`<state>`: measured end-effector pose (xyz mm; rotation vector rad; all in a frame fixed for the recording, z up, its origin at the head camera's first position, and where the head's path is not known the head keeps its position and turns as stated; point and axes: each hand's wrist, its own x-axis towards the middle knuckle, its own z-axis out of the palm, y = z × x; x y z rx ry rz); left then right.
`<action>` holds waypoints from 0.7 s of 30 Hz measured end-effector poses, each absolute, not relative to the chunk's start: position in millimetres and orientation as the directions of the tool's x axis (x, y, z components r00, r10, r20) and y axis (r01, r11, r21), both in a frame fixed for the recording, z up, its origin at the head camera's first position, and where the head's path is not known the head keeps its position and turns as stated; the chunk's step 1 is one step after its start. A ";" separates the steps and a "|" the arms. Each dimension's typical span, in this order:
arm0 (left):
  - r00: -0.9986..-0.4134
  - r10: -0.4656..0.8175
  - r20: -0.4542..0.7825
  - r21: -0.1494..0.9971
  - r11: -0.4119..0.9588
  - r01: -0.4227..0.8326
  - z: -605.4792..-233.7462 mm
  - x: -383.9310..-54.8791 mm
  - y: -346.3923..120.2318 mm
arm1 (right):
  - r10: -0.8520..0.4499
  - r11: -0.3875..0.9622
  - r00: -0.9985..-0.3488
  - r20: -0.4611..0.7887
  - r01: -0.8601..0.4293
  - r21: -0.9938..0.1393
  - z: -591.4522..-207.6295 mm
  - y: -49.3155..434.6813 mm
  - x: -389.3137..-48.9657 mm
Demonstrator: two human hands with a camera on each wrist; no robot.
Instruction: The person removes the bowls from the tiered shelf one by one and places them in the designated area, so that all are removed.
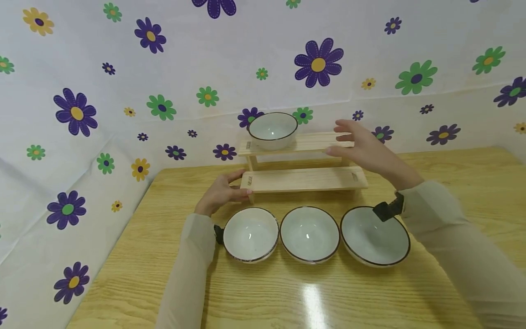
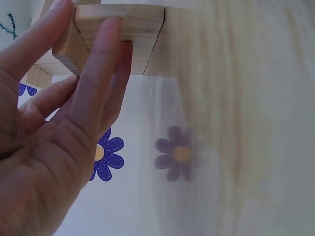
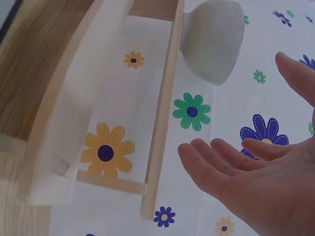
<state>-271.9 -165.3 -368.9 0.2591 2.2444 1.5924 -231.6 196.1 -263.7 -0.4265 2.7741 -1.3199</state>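
Location: a two-tier wooden stand [image 1: 304,179] occupies the centre of the head view, on the table [image 1: 139,256] before a flowered cloth [image 1: 230,68]. One small bowl [image 1: 273,128] sits upright at the left end of its upper board [image 1: 316,142]. The lower board [image 1: 283,183] bears no bowl. Below the stand in the frame is a row of three: left bowl [image 1: 250,234], middle bowl [image 1: 310,234] and right bowl [image 1: 371,237], all mouth up, rims touching or very nearly so.

Handling: the bowls look glazed and are judged hard, smooth and of modest weight. They would probably slip under a loose grasp and could chip or break if knocked or dropped. Recommended hold: thumb at the rim and fingers against the outer wall, or both hands cupped about the sides. The stand appears to be bare wood, judged stiff, fairly light and less slippery; it could shift if bumped. Best hold is at the board ends, above the legs.

Left hand [image 1: 222,192], left of centre: grasping the left end of the lower board, the thumb at its near edge and other fingers at the end and behind. No bowl is held.

Right hand [image 1: 361,146], right of centre: released and empty, thumb well apart from loosely extended fingers. In the head view it overlaps the right end of the upper board; the right wrist view shows it apart from both wood and small bowl.
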 end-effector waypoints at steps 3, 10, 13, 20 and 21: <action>-0.913 0.357 -0.197 0.938 0.338 -0.070 -368.2 -271.3 -164.3 | -0.256 0.603 -0.963 0.079 -0.223 -0.766 -261.3 189.3 -236.3; -0.911 0.362 -0.198 0.937 0.342 -0.068 -367.5 -269.7 -162.7 | -0.272 0.601 -0.959 0.084 -0.237 -0.764 -255.1 173.0 -245.5; -0.910 0.366 -0.194 0.939 0.337 -0.064 -366.4 -269.2 -161.9 | -0.266 0.589 -0.960 0.087 -0.233 -0.774 -254.4 166.9 -249.3; -0.913 0.353 -0.203 0.937 0.341 -0.076 -367.3 -270.6 -163.4 | -0.266 0.561 -0.961 0.076 -0.218 -0.798 -254.8 157.9 -256.7; -0.914 0.352 -0.202 0.937 0.340 -0.076 -367.6 -270.7 -163.8 | -0.267 0.558 -0.961 0.074 -0.217 -0.801 -255.5 156.5 -258.4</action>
